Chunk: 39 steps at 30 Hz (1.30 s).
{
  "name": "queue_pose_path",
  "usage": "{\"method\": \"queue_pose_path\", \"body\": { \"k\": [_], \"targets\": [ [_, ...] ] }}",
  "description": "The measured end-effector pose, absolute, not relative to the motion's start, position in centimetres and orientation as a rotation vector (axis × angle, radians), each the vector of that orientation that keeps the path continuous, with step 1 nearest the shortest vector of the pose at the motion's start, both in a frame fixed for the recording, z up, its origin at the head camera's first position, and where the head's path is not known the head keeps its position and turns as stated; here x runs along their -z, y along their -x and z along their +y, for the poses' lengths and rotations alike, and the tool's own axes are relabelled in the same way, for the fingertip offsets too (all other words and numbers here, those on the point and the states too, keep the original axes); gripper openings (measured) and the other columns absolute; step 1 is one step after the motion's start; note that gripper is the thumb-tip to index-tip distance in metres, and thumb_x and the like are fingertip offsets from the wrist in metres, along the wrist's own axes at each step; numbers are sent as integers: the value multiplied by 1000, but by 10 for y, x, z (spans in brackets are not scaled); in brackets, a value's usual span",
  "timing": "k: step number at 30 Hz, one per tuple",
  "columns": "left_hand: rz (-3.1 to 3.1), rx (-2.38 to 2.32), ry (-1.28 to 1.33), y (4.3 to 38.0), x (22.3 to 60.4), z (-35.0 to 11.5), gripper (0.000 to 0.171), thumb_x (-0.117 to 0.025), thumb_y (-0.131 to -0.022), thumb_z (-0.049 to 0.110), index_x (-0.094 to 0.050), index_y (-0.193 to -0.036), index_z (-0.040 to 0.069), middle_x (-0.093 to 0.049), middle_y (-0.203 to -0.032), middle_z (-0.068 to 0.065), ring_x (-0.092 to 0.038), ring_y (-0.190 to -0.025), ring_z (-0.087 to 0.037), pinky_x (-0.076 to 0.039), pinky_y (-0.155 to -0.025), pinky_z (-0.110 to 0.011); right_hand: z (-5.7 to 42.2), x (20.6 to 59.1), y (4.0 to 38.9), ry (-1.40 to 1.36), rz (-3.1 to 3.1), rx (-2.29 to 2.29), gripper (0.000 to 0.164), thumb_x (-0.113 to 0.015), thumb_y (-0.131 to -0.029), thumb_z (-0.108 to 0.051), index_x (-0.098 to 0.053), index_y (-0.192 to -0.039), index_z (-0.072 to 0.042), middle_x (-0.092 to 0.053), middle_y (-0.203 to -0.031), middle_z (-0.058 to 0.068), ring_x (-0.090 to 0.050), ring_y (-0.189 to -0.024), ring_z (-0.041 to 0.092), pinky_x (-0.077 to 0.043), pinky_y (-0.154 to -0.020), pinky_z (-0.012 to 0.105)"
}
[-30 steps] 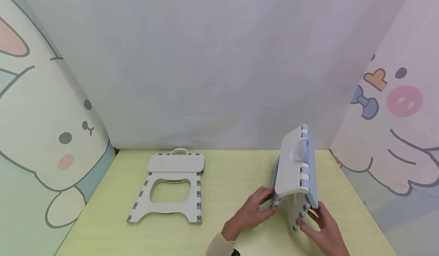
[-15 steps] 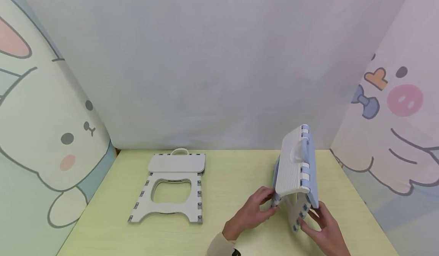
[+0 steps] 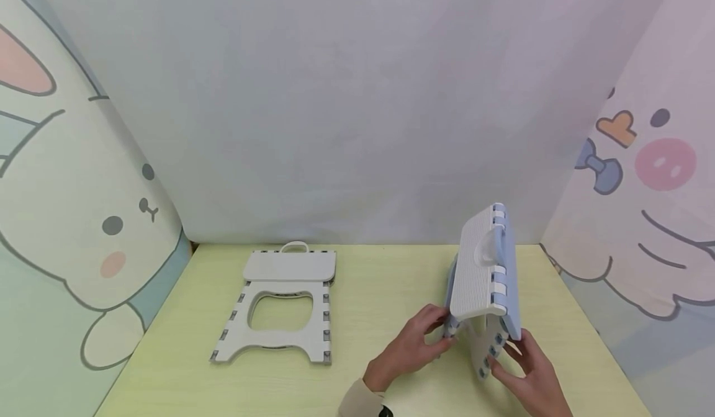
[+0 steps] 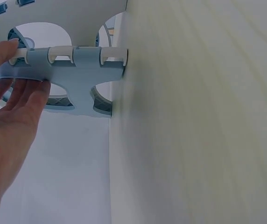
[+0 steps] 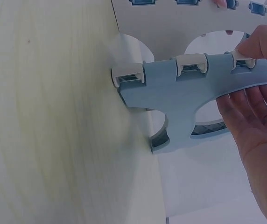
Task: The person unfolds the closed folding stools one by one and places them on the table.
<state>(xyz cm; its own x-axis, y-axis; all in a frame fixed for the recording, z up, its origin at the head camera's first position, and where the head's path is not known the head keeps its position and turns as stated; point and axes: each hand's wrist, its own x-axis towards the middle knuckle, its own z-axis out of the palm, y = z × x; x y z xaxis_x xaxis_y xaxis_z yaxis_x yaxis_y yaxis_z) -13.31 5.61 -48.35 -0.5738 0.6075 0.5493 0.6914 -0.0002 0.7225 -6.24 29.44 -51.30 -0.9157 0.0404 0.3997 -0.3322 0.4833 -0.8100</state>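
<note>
A white and light-blue folding stool (image 3: 475, 274) stands half unfolded at the right of the table. Its hinged seat halves meet in a ridge, and a white carry handle (image 3: 485, 248) shows there. My left hand (image 3: 410, 345) grips the left leg panel, thumb at its hinged edge and fingers through the panel's opening, as the left wrist view shows on the blue leg panel (image 4: 84, 70). On the other side my right hand (image 3: 530, 373) holds the right leg panel (image 5: 171, 86) the same way. The feet are down at the tabletop.
A second folding stool (image 3: 289, 267), white and grey, lies folded flat on the left of the pale yellow table (image 3: 184, 367). Behind the table hangs a plain white backdrop (image 3: 357, 125). Cartoon-printed panels (image 3: 56, 218) flank both sides.
Both hands keep their hold on the stool's legs, and the stool stands as before. The whole head view has shifted very slightly to the right.
</note>
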Motion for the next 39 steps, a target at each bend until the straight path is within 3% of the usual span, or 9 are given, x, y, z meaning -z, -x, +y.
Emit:
{"method": "queue_pose_path", "body": {
  "k": [23, 31, 39],
  "targets": [
    [-2135, 1609, 1422, 137, 485, 54, 49, -63, -87, -4, -45, -132, -3, -51, -114, -11, -54, -113, -16, -48, -93, -27, 303, 514, 64, -334, -2354, -1367, 74, -75, -66, 18, -44, -130, 0, -50, -123, -4, -49, -115, -2, -47, -89, 15],
    [-2153, 1592, 1389, 147, 510, 60, 50, -63, -89, 3, -44, -135, 3, -51, -116, -10, -53, -114, -13, -48, -93, -26, 308, 515, 64, -356, -2355, -1376, 74, -74, -67, 19, -43, -131, 1, -49, -126, -4, -49, -117, -1, -47, -90, 16],
    [-2138, 1613, 1382, 149, 513, 61, 48, -63, -90, 4, -45, -134, 4, -51, -115, -9, -53, -113, -12, -48, -93, -26, 311, 513, 62, -369, -2349, -1378, 74, -74, -66, 20, -43, -131, 2, -50, -126, -7, -49, -117, -1, -47, -90, 16]
  ]
}}
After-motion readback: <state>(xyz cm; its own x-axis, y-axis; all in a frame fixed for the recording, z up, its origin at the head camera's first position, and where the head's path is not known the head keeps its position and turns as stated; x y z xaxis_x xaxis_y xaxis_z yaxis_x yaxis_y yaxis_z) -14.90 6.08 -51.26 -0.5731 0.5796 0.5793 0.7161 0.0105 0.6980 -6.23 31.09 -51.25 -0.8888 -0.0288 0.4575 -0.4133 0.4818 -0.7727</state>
